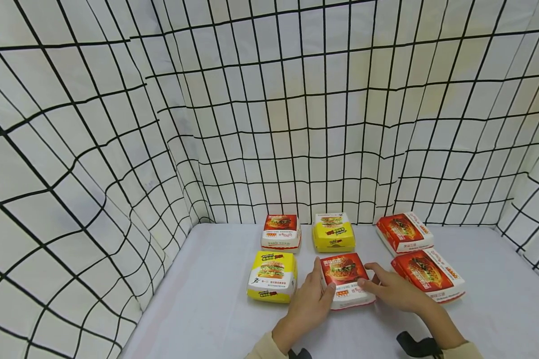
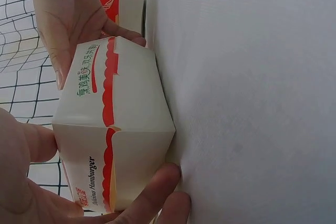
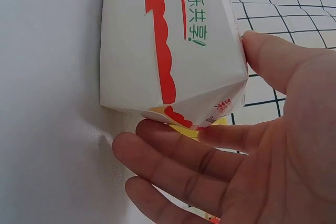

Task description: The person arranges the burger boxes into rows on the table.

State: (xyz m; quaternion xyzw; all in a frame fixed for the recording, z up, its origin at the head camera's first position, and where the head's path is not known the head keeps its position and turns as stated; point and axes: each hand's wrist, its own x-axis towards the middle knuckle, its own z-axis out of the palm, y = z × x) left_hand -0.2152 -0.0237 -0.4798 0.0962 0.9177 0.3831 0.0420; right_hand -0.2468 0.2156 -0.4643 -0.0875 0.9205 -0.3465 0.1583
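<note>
Between my two hands a red-and-white hamburger box (image 1: pixel 345 279) stands on the white table, its burger picture facing up. My left hand (image 1: pixel 309 301) grips its left side, the thumb on the near top edge and the other fingers (image 2: pixel 152 192) along the side wall. My right hand (image 1: pixel 397 289) holds the right side, with the thumb (image 3: pixel 268 56) at the top edge and the fingertips by the near corner. The box's plain white front wall (image 2: pixel 131 82), with a red scalloped band, shows in the left wrist view.
A yellow-and-white burger box (image 1: pixel 272 276) is left of my left hand. Behind are a red-and-white box (image 1: pixel 280 232) and another yellow box (image 1: pixel 334 232). Two more red boxes, one farther back (image 1: pixel 405 232) and one nearer (image 1: pixel 428 274), lie at the right. Black-gridded white cloth (image 1: pixel 287 129) walls the table.
</note>
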